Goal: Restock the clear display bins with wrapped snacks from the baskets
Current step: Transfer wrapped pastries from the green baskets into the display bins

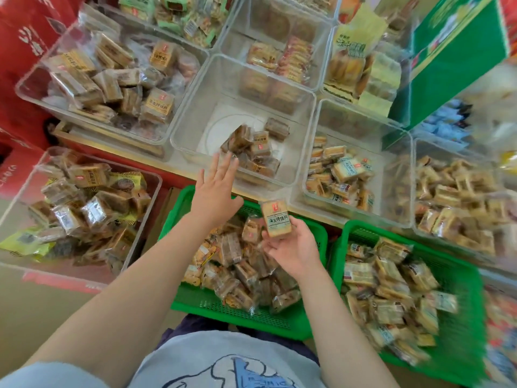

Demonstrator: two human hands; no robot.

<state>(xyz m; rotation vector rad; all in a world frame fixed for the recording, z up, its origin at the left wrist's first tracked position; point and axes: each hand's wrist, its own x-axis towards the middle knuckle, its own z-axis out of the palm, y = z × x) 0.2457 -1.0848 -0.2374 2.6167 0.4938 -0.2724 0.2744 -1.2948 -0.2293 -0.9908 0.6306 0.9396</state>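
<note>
My left hand [215,189] is open with straight fingers, stretched over the near rim of the middle clear bin [305,113]. A few brown wrapped snacks [251,148] lie low in that bin, one blurred just beyond my fingertips. My right hand [291,245] holds a tan wrapped snack [275,219] upright over the left green basket [195,306], which is heaped with wrapped snacks. A second green basket [461,278] at the right also holds many packs.
Clear bins full of snacks surround the middle one: far left [30,88], near left [156,191], right [310,175] and far right [416,219]. Red cartons [16,51] stand at the left and a green box [453,60] at the upper right.
</note>
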